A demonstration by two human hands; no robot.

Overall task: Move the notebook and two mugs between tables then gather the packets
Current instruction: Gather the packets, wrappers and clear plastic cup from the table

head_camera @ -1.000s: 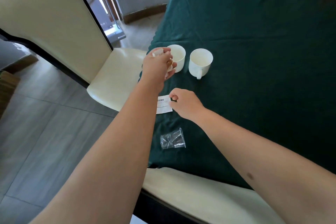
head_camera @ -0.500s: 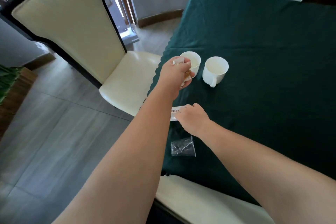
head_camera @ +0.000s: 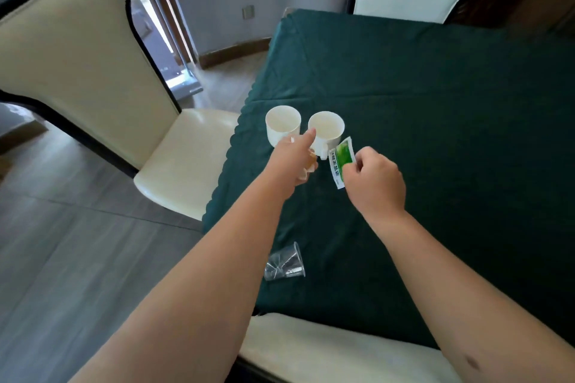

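Both bare forearms reach forward, nearly parallel. The left hand (head_camera: 294, 162) is curled with its index finger extended, small pale things tucked under its other fingers. The right hand (head_camera: 375, 182) is closed, pinching a green-and-white printed packet (head_camera: 341, 162) upright

Packet (head_camera: 342, 162), green and white, pinched upright in the right hand (head_camera: 375, 180): a column of dark printed characters runs down its white strip on the side away from the fingers, too small and blurred to read. Two white mugs, one (head_camera: 282, 125) beyond the left hand (head_camera: 294, 162) and one (head_camera: 326, 130) just past its fingertip: no visible print. Clear plastic cup (head_camera: 284, 264), lying nearer the body than both hands: no legible marks.
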